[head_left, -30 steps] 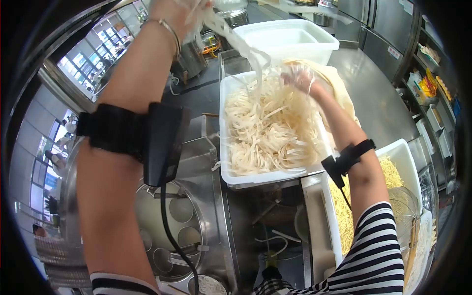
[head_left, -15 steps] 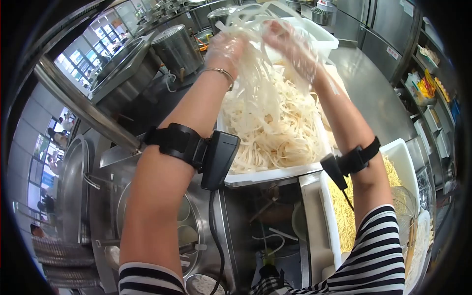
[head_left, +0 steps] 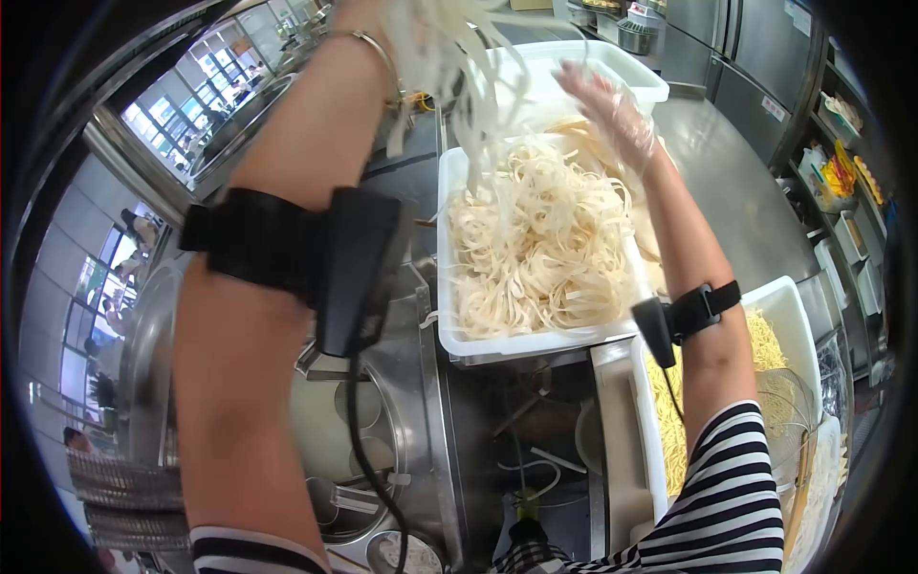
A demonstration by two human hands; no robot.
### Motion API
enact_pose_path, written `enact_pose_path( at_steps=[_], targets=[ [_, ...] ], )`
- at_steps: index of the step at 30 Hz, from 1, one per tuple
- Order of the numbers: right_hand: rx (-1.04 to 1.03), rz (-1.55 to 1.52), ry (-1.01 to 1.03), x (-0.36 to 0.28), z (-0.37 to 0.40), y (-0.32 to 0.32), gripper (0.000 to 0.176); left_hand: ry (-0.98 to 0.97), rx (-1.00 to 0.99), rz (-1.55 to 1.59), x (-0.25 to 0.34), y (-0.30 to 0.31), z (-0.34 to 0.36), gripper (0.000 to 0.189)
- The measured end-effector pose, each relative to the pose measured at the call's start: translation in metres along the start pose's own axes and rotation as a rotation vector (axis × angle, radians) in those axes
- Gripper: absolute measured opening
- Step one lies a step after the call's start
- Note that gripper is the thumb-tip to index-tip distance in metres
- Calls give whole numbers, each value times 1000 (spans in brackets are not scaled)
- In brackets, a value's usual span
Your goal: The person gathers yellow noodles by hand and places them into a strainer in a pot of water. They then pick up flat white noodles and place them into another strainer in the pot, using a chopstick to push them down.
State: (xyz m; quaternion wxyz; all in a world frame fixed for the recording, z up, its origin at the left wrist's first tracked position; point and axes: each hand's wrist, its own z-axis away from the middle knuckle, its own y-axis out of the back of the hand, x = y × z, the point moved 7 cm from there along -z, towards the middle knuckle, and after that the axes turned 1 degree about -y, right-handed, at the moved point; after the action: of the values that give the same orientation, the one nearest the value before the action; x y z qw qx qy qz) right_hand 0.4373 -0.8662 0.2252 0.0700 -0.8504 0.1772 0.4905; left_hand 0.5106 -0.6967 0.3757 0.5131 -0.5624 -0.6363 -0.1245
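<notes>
At the top edge of the view, my left hand (head_left: 368, 13) is lifted high, its fingers cut off by the frame. A bunch of wide, flat white noodles (head_left: 464, 67) hangs from it, blurred by motion. Below, a white plastic tub (head_left: 448, 277) holds a loose heap of the same flat noodles (head_left: 545, 239). My right hand (head_left: 612, 115), in a clear plastic glove, is open above the tub's far right corner, fingers extended and nothing in them.
Behind the tub stands another white tub (head_left: 612, 72). Thin yellow noodles (head_left: 667, 421) fill a tub at lower right, with a wire strainer (head_left: 786, 402) over it. A round pot opening (head_left: 335, 421) lies at lower left. A steel counter (head_left: 727, 182) extends right.
My left hand has risen up and left, carrying flat noodles out of the tub area. My right hand has come away from the noodles, moving right and lower, and opened.
</notes>
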Motion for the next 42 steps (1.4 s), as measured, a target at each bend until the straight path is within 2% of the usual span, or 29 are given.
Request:
enact_pose_path(
  at_steps=[1,3,5,7,8,9,11,13,15,16,17,18,19,20,21,22,23,25,26,27,29,31,32,33,35,36,38,41,42],
  targets=[
    [18,-211,80,-28,-4,-18,50,-27,51,-87,-5,3,-5,24],
    [-196,-543,-110,-14,-13,-67,42,-101,198,-303,-16,19,-6,23],
    [-669,-64,8,-58,25,-124,36,-252,368,-658,-7,43,-9,22],
    [-588,10,-160,-22,41,-136,30,-438,487,-1344,18,62,-1,22],
    [-504,332,45,-25,36,-136,31,-446,486,-1692,24,69,7,22],
    [-508,329,49,-24,36,-127,31,-383,405,-1994,22,77,12,22],
    [-144,167,-326,-41,33,-84,32,-194,-106,-2391,-13,86,32,22],
    [-162,158,-235,-34,17,-73,33,-67,-722,-2094,-69,106,64,20],
    [-184,153,-145,-38,13,-78,34,492,-911,-2041,-92,59,105,27],
    [-169,200,-184,-39,17,-88,34,488,-906,-2044,-92,44,118,27],
    [-160,245,-222,-38,19,-96,33,635,-534,-1588,-86,39,125,30],
    [-214,147,-115,-21,14,-109,31,722,-186,-1109,-79,43,132,34],
    [-224,145,-108,-18,17,-118,31,719,-174,-1112,-77,58,133,34],
    [-236,-169,28,-30,24,-129,28,271,-394,-1893,-64,69,121,34],
    [-245,-484,162,-41,29,-135,26,-333,-617,-2591,-60,61,127,34],
    [-529,-827,-308,-12,22,-147,22,-84,-481,-2862,-52,45,118,32],
    [-540,-828,-310,-14,16,-156,22,-75,-471,-2867,-51,54,114,32],
    [-532,-162,-82,-21,7,-170,35,-53,0,-1042,-26,78,94,33],
    [-480,438,282,-75,24,-164,34,-60,6,-1042,-12,55,95,33],
    [-485,440,286,-72,25,-163,34,-162,83,-1107,12,31,92,35],
    [-252,744,257,-53,20,-146,34,-273,164,-1170,40,26,84,37],
    [-313,1114,-90,-16,32,-113,32,-607,284,-1887,67,47,59,37],
    [-216,1147,-138,2,48,-90,34,-609,333,-1806,99,38,62,37],
    [-129,1133,-271,58,56,-51,32,-568,364,-1546,127,31,69,36],
    [-72,1320,-340,56,87,-26,28,-505,393,-952,171,20,85,36],
    [-78,1317,-329,59,92,-18,28,-507,386,-780,191,14,95,36],
    [-209,1366,-103,68,98,-23,25,-522,364,-579,229,10,114,35],
    [-329,1312,-227,98,73,-20,24,-510,341,-429,262,19,140,34],
    [-397,1281,-184,87,65,-27,26,-495,343,-408,265,25,149,34]
  ],
)
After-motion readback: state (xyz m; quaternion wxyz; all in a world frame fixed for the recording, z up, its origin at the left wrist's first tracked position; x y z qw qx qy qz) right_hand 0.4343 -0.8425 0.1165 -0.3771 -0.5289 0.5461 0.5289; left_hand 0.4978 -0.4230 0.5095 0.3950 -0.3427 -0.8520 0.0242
